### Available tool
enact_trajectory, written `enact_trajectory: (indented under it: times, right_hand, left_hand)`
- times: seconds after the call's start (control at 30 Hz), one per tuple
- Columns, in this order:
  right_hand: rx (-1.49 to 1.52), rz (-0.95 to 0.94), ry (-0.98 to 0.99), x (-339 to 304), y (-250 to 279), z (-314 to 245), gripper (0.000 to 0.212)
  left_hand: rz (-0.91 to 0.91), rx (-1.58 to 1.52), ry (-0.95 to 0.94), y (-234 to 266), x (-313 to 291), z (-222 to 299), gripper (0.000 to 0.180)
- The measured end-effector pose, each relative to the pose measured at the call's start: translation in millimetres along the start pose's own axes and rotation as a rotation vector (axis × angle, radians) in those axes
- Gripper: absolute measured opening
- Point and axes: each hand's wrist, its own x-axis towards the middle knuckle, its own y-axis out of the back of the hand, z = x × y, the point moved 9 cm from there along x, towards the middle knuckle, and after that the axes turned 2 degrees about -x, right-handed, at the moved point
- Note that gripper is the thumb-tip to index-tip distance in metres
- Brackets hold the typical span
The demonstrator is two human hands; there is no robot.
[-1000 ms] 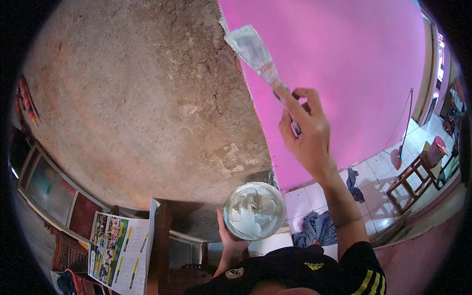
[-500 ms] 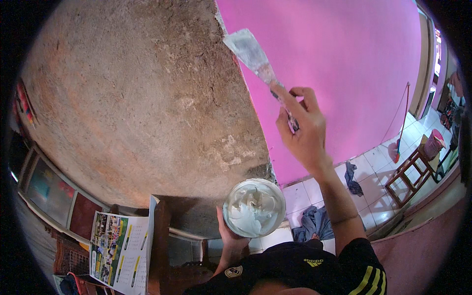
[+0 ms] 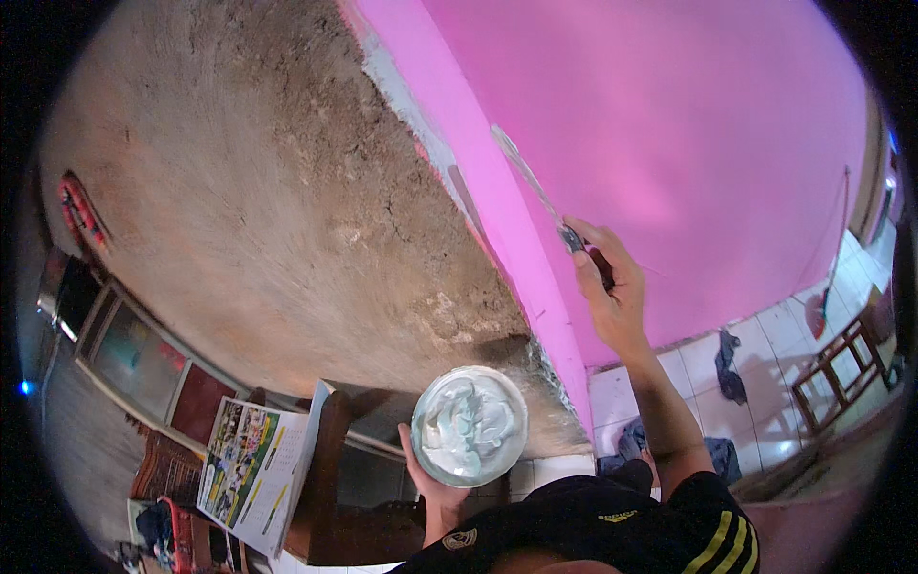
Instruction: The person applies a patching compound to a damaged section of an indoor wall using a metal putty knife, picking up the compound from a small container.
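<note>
My right hand is closed round the dark handle of a putty knife, whose blade points up and to the left and shows nearly edge-on. Beside the blade stands the pink wall edge; whether metal and wall touch, I cannot tell. A strip of pale filler runs along the border between the pink paint and the rough brown wall. Low in the middle, my left hand supports a round tub from below and the side. White paste with swirled peaks lies in the tub.
A calendar hangs at a brown wooden piece of furniture on the lower left. On the white tiled floor at right lie dark cloths near a wooden stool frame. A framed glass panel is at far left.
The view has shifted, showing more of the pink wall corner. The putty knife has turned from its broad face to nearly edge-on and sits lower. Both hands keep their hold.
</note>
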Motion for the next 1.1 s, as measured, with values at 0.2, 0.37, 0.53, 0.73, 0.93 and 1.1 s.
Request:
enact_trajectory:
  times: [0.2,0.37,0.53,0.73,0.93,1.1]
  right_hand:
    - [0.164,-0.100,0.151,62.7,-26.8,26.6,0.031]
    - [0.347,-0.153,0.314,109.2,-71.7,19.6,0.036]
    - [0.371,-0.204,0.428,122.3,-144.1,19.4,0.040]
    - [0.439,-0.227,0.469,113.4,-178.2,25.9,0.045]
    - [0.400,-0.218,0.481,107.4,-189.5,35.9,0.049]
    - [0.392,-0.219,0.480,108.0,-185.6,34.0,0.049]
  left_hand:
    - [0.128,-0.069,-0.285,3.7,-8.4,-10.4,0.065]
    - [0.189,-0.183,-0.528,-0.6,-20.6,-25.3,0.060]
    - [0.260,-0.199,-0.600,-15.5,-37.1,-33.8,0.064]
    - [0.376,-0.152,-0.680,-18.1,-54.0,-41.3,0.063]
    - [0.484,-0.133,-0.709,-11.4,-63.2,-47.1,0.065]
    - [0.472,-0.121,-0.709,-10.4,-62.9,-49.6,0.066]
